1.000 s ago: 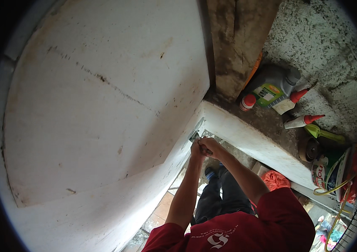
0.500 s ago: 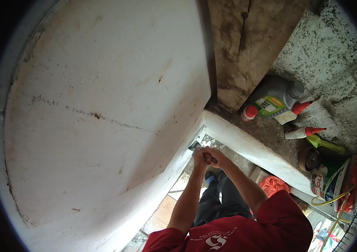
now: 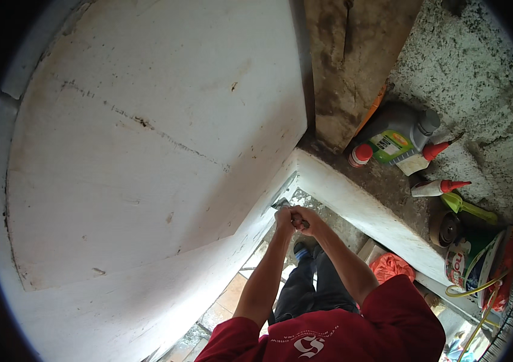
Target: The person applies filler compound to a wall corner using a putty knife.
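Observation:
Both of my hands are closed together on a hand scraper, low in the corner beside the white wall point(image 3: 166, 181). The scraper's flat metal blade point(image 3: 280, 204) points up and left, close against the wall; I cannot tell whether its edge touches. My left hand point(image 3: 283, 218) grips nearest the blade. Behind it my right hand point(image 3: 306, 221) wraps the rear of the handle, whose end pokes out between the fingers. Most of the handle is hidden by the hands.
A ledge point(image 3: 383, 181) on the right carries a grey jug point(image 3: 398, 133), a red-capped bottle point(image 3: 360, 155), red-nozzled tubes point(image 3: 430, 188), a yellow-green tool point(image 3: 470, 209) and a bucket point(image 3: 470, 253). A wooden board point(image 3: 353, 66) stands behind. An orange-red bag point(image 3: 393, 266) lies below the ledge.
The view has shifted a little, so the surroundings sit slightly differently. The scraper's blade looks paler and tilted differently now. Both hands keep their grip near the same spot by the wall.

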`<state>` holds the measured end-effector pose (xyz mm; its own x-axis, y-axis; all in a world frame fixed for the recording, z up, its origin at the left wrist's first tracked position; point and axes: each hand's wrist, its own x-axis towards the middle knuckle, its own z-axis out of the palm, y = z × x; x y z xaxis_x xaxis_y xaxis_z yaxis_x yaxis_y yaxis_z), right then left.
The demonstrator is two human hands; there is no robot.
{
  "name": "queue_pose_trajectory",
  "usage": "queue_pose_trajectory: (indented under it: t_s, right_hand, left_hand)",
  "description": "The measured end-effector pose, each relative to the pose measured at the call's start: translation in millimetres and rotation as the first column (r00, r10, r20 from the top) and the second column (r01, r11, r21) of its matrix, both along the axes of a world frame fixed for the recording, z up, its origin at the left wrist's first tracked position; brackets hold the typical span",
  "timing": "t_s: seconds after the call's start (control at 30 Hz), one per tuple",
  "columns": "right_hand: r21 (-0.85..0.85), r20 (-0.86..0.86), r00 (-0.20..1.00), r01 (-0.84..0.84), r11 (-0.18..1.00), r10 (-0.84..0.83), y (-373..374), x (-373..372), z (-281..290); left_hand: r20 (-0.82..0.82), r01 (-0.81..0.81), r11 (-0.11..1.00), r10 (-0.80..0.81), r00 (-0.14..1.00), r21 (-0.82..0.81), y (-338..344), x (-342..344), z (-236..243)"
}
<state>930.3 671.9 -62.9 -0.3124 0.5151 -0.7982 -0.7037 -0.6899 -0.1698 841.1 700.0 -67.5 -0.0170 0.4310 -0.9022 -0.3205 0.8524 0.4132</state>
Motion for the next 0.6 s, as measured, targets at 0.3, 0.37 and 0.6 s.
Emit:
queue_pose_trajectory:
  t_s: [0.3,0.37,0.6]
  right_hand:
    - [0.073,-0.001,0.999,-0.036,0.997,0.036,-0.7,-1.0,4.3]
    - [0.142,-0.087,0.996,-0.018,0.99,0.03,1.7,-5.3,2.8]
    - [0.134,0.03,0.998,-0.058,0.989,0.054,2.4,-11.1,-0.3]
  left_hand:
    - [0.056,-0.003,0.999,0.0,0.998,0.052,-2.9,-2.0,-1.1]
    - [-0.016,-0.015,0.998,0.016,1.0,0.056,-0.9,-4.9,-1.6]
    - [0.041,0.006,0.998,-0.009,0.999,0.064,-3.4,-14.9,-7.6]
